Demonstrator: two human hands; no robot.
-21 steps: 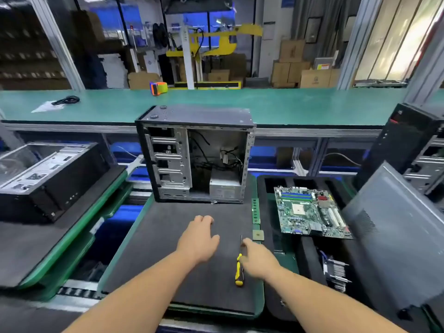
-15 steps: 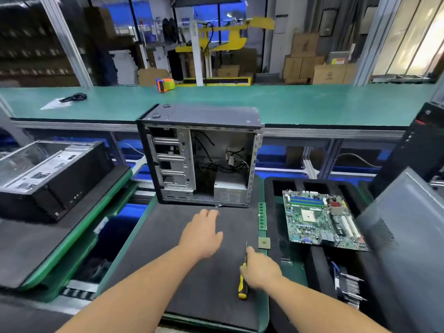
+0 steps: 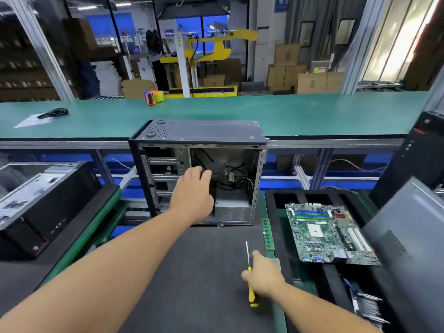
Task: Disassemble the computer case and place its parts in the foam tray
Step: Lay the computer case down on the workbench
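At far edge of black mat (image 3: 192, 272): computer case (image 3: 199, 174) stood upright, side open. Left hand (image 3: 193, 193) reached inside, fingers relaxed. Yellow-handled screwdriver (image 3: 249, 282) gripped by right hand (image 3: 263, 275). Motherboard (image 3: 329, 234) laid in foam tray (image 3: 310, 198) at right.

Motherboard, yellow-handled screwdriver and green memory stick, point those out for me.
Motherboard (image 3: 329, 233): head view, middle of the green board.
Yellow-handled screwdriver (image 3: 251, 295): head view, on the yellow handle.
Green memory stick (image 3: 268, 234): head view, mid-length of the strip.
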